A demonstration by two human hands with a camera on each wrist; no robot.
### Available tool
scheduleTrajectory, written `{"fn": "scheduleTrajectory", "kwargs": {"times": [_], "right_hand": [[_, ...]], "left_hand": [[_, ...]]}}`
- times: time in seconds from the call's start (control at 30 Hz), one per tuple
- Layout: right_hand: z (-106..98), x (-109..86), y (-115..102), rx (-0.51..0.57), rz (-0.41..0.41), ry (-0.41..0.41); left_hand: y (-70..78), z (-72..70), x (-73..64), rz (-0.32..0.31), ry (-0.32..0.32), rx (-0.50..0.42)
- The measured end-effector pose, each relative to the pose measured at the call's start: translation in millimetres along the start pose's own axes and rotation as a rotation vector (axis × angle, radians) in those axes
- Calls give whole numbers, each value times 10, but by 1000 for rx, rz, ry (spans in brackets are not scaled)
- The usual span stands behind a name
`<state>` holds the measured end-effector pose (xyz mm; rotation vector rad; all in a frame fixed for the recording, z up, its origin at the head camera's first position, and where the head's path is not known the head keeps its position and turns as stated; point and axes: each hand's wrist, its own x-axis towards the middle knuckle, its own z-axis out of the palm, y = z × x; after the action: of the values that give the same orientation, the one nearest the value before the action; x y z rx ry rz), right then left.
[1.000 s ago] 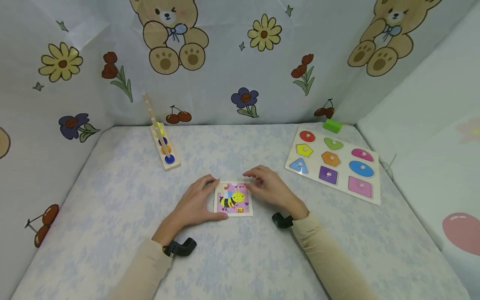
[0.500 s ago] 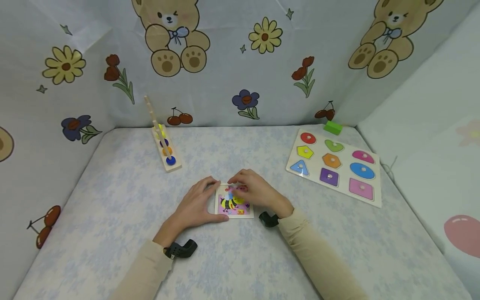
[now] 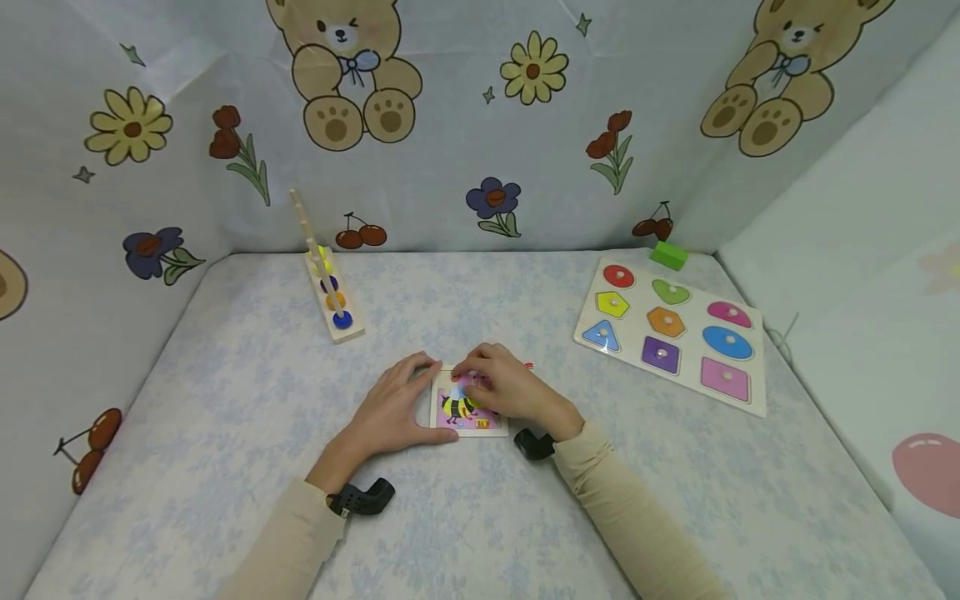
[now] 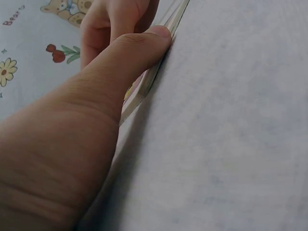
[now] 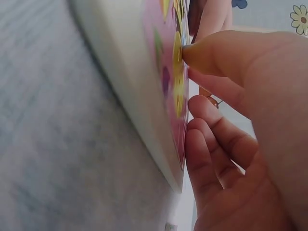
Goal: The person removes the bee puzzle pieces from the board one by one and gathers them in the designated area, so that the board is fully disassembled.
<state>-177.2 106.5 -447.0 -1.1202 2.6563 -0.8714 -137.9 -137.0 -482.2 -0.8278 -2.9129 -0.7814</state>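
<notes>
A small square bee puzzle (image 3: 459, 408) with a pale frame lies flat on the table. My left hand (image 3: 397, 404) grips its left side, fingers at the far edge and thumb along the near edge. In the left wrist view that thumb (image 4: 154, 41) lies against the frame's rim. Over the upper right part of the puzzle, my right hand (image 3: 510, 385) has its thumb and fingertips on the picture, covering the bee's head. The right wrist view has the thumb (image 5: 211, 53) on a yellow part of the surface. A small red bit (image 3: 529, 365) peeks out behind the right hand.
A shape puzzle board (image 3: 693, 371) with colored knobbed pieces lies to the right, and a green block (image 3: 669, 255) stands behind it. At the back left is a wooden base (image 3: 347, 335) with colored rings and an upright stick.
My right hand has moved left from the puzzle's right edge onto its picture, then shifted slightly. My left hand stays at the left side. The red bit now shows behind the right hand.
</notes>
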Motion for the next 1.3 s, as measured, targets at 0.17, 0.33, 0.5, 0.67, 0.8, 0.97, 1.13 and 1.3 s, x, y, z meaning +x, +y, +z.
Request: {"fn": "scheduleTrajectory", "kwargs": {"times": [0.17, 0.33, 0.5, 0.67, 0.8, 0.97, 1.13, 1.3], "right_hand": [[12, 3, 5, -11, -3, -2], [23, 4, 19, -20, 0, -1], [12, 0, 13, -12, 4, -3], [5, 0, 2, -13, 8, -10], [4, 0, 0, -17, 6, -10], [13, -1, 13, -19, -8, -6], [14, -5, 19, -16, -13, -5], [12, -5, 23, -2, -7, -5]], "left_hand": [[5, -11, -2, 3, 9, -4], [1, -11, 5, -3, -1, 3], [-4, -10, 15, -13, -16, 1], [-8, 3, 17, -12, -14, 1], [-7, 9, 13, -14, -12, 2], [-10, 12, 11, -30, -29, 1], [-14, 16, 8, -29, -31, 1], [-11, 14, 10, -27, -31, -1]]}}
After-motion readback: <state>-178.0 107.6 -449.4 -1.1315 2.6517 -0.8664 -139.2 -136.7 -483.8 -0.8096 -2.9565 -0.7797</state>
